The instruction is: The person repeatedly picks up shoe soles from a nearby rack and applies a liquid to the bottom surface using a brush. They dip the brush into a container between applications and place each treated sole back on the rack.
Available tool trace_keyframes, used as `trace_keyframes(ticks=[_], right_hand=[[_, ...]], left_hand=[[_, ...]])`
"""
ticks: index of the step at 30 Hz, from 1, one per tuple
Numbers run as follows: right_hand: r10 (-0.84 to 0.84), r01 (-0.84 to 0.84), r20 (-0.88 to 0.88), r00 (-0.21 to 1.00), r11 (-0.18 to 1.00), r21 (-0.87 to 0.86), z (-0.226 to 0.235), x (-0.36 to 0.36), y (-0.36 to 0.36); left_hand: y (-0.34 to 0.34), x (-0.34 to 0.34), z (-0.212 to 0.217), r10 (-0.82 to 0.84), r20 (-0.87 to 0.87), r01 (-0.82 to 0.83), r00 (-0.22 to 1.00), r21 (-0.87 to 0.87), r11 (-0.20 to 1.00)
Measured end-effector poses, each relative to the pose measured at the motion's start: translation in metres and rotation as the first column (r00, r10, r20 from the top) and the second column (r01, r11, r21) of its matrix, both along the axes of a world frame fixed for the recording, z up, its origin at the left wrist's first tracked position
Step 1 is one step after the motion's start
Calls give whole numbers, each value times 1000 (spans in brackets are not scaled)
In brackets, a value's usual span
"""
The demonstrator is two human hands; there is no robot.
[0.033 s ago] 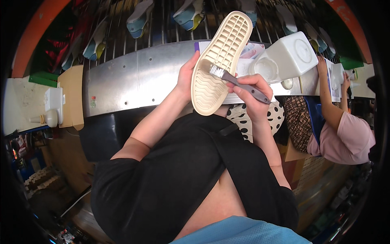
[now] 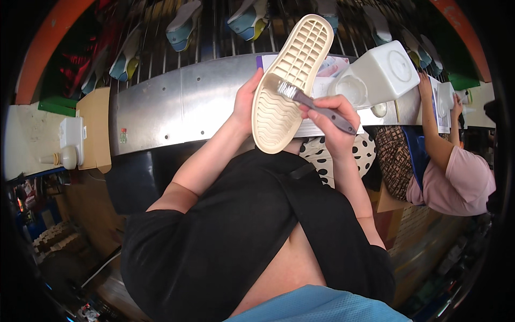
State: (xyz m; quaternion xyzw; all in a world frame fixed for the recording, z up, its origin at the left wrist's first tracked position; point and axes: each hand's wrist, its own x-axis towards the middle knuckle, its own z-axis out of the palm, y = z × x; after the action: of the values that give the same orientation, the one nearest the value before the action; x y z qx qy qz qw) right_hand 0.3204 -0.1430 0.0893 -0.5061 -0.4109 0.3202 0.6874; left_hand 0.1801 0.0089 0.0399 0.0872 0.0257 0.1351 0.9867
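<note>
A cream-coloured shoe sole point(image 2: 279, 115) is held up in front of me, with a raised grid in its far half and wavy ridges in its near half. My left hand point(image 2: 248, 102) grips its left edge; some of the fingers are hidden behind it. In my right hand point(image 2: 337, 121) is a paintbrush point(image 2: 316, 110) with a dark grey handle, pinched between thumb and fingers. Its pale, wet-looking bristles touch or hover just over the sole's inner face near the middle; I cannot tell which.
Beyond the sole runs a metal worktop point(image 2: 161, 102) with papers. A white plastic container point(image 2: 391, 70) with an open front lies to the right. Shoe parts point(image 2: 249, 21) rest on a roller conveyor behind. A co-worker point(image 2: 456, 177) in a pink top works at the right; cardboard point(image 2: 95, 129) stands left.
The brush and my right hand have shifted very slightly toward the left. My left hand and the sole stay nearly the same.
</note>
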Motion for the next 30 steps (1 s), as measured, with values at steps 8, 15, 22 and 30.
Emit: trace_keyframes(ticks=[8,15,22,30], right_hand=[[-317,320,-40,947,934,161,18,67,34],[-260,264,-54,964,957,119,17,57,32],[28,-29,19,999,999,20,-2,-3,15],[511,-498,311,801,858,-125,24,16,-7]], left_hand=[[-8,-8,2,-72,-7,72,997,73,995],[-4,-11,-1,-71,-49,76,996,97,992],[14,-2,-5,-15,101,26,995,-111,994],[24,-2,7,45,-12,-44,999,67,997]])
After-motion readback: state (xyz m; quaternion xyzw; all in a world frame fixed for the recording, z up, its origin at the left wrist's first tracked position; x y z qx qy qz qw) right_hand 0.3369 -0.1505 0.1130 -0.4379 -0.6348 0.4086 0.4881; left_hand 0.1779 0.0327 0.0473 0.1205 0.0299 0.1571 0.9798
